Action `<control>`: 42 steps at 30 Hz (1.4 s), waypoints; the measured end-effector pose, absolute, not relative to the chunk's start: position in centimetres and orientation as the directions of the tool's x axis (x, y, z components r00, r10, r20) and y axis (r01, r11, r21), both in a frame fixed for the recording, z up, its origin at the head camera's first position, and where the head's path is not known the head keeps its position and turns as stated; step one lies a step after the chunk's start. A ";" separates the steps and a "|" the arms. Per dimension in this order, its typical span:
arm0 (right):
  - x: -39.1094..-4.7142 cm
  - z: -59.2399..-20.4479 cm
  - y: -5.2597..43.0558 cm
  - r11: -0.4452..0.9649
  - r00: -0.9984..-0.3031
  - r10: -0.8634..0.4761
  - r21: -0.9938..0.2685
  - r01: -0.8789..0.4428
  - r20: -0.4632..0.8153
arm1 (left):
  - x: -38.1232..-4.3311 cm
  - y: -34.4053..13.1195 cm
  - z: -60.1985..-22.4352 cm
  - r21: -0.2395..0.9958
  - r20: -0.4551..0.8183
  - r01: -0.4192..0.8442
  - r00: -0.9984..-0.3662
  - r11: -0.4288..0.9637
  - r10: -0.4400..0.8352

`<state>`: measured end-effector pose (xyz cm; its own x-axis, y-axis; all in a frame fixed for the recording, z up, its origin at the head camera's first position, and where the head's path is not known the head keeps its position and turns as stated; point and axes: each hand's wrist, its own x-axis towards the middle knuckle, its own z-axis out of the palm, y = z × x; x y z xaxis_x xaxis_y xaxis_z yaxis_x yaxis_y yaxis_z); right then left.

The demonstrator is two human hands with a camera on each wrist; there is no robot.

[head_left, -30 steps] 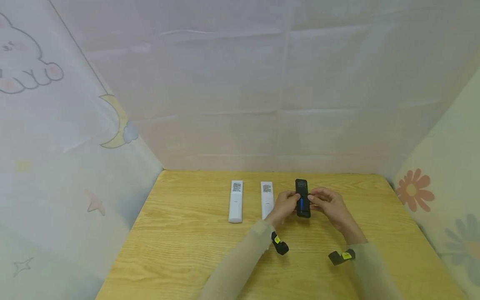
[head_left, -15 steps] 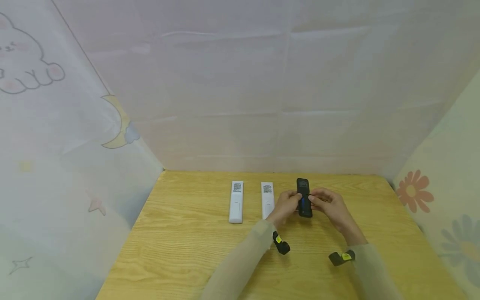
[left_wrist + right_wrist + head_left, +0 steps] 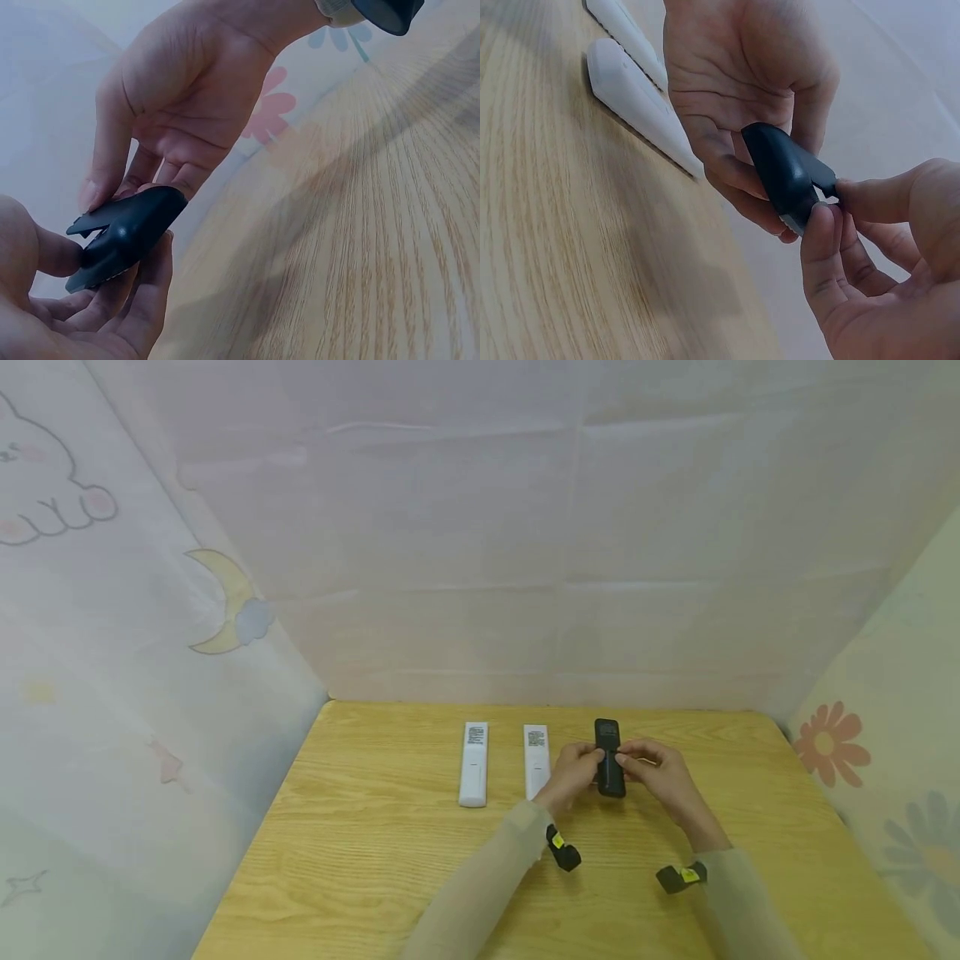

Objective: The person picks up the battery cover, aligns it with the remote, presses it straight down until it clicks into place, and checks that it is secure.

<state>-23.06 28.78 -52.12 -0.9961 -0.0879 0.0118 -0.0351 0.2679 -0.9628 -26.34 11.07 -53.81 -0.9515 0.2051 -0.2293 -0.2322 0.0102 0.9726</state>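
Observation:
A black remote control [image 3: 607, 732] is held back side up above the table, tilted. My left hand [image 3: 573, 772] grips it by its left side; the left wrist view shows the thumb on top and the fingers curled beneath. My right hand [image 3: 663, 778] is at its right side. A black battery cover [image 3: 109, 215] stands at a slant from the remote's back in the left wrist view, leaving a gap at one end. My right thumb and fingers pinch that raised end, seen also on the cover [image 3: 819, 171] in the right wrist view. The compartment's inside is mostly hidden.
Two white remote controls lie back up on the wooden table [image 3: 360, 827]: one white remote [image 3: 473, 768] farther left, the other white remote [image 3: 536, 747] beside my left hand, partly hidden by it. Patterned cloth walls [image 3: 450, 568] enclose the table's back and sides.
The blue strip visible in the remote's compartment earlier is now covered by something dark. The remote and both hands have shifted slightly right; the grips look the same.

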 end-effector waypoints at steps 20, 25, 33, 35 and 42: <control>-23.3 -52.3 28.4 0.306 -0.996 -0.081 -0.951 -0.044 0.020 | -26.8 10.8 -54.1 0.970 -0.238 -0.243 -0.946 0.002 0.219; -23.3 -52.5 28.5 0.315 -0.996 -0.086 -0.948 -0.049 0.022 | -26.7 10.8 -54.1 0.969 -0.242 -0.246 -0.948 0.009 0.208; -23.4 -52.6 28.7 0.320 -0.997 -0.079 -0.947 -0.039 0.014 | -26.6 10.8 -54.1 0.970 -0.238 -0.243 -0.946 0.003 0.220; -23.4 -52.6 28.7 0.324 -0.997 -0.081 -0.945 -0.038 0.012 | -26.7 10.7 -54.1 0.970 -0.238 -0.244 -0.945 0.000 0.224; -23.3 -52.7 28.7 0.323 -0.996 -0.077 -0.946 0.014 -0.041 | -26.6 10.8 -54.1 0.969 -0.235 -0.245 -0.945 -0.015 0.229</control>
